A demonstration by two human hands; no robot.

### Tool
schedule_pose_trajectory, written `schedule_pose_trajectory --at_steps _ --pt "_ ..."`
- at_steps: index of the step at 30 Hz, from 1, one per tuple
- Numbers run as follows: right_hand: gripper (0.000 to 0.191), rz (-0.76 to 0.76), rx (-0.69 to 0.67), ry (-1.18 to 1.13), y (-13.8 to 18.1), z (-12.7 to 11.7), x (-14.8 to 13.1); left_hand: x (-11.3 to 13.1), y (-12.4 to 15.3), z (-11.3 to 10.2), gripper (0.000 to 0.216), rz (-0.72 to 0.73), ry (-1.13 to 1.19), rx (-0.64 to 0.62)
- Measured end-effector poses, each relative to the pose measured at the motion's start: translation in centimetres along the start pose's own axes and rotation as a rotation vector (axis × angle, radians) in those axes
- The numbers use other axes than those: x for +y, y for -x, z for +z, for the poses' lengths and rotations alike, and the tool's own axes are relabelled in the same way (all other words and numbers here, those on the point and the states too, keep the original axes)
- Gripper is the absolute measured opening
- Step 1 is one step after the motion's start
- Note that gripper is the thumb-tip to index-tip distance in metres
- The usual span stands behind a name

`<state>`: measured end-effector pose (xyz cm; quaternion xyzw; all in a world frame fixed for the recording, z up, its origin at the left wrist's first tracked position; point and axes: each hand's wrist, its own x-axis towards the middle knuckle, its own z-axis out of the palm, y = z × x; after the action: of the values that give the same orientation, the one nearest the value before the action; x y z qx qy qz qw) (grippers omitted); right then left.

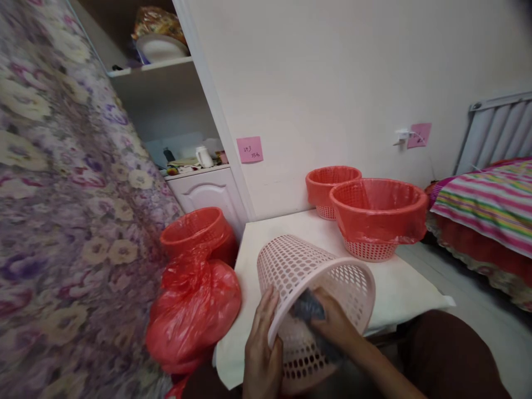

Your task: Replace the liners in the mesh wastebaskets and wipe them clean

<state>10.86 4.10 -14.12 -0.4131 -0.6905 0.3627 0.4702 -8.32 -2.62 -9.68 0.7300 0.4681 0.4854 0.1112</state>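
A pale pink plastic wastebasket (291,260) with perforated walls lies tilted on its side, its mouth facing me. My left hand (262,346) is closed on the left of its rim, thumb on the inner side and fingers along the outside. Inside the mouth, my right hand (337,322) grips a bunched dark grey cloth (308,306) near the inner wall. Part of the cloth hangs below that hand, blurred. The basket's lower side is partly hidden by my right forearm.
The basket rests on a cream-covered table (257,244). Behind it stand a large red-lined basket (378,216) and a smaller one (332,183). At left are another red basket (193,230), a red plastic bag (195,310) and a floral curtain (75,194). A bed (490,205) is at right.
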Motion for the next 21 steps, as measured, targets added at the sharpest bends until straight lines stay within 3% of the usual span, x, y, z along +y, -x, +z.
schedule_pose_trajectory --at_steps 2,5,10,14,16,19,21 --pt "0.048 -0.039 0.190 0.254 -1.7 -1.8 1.0 0.8 -0.5 -0.3 0.074 0.043 -0.041 -0.046" --pt "0.049 0.005 0.227 0.313 -3.4 -2.2 2.6 0.8 -0.5 0.4 0.075 0.070 -0.074 -0.078" --pt "0.038 0.047 0.129 0.247 -2.9 2.3 4.3 -1.0 0.7 2.4 0.071 0.151 -0.107 -0.095" --pt "0.041 0.025 0.000 0.106 -0.1 5.4 3.5 -1.7 1.1 2.5 0.063 0.096 -0.097 -0.107" --pt "0.045 0.039 -0.104 -0.100 1.2 5.2 2.6 -1.6 1.0 2.1 0.061 0.084 -0.079 -0.118" --pt "0.048 0.097 -0.305 -0.446 1.6 3.1 1.7 -1.4 0.6 1.8 0.059 0.087 -0.064 -0.133" --pt "0.046 0.084 -0.231 -0.423 0.5 1.1 1.8 -1.4 0.3 1.7 0.059 0.105 -0.058 -0.142"
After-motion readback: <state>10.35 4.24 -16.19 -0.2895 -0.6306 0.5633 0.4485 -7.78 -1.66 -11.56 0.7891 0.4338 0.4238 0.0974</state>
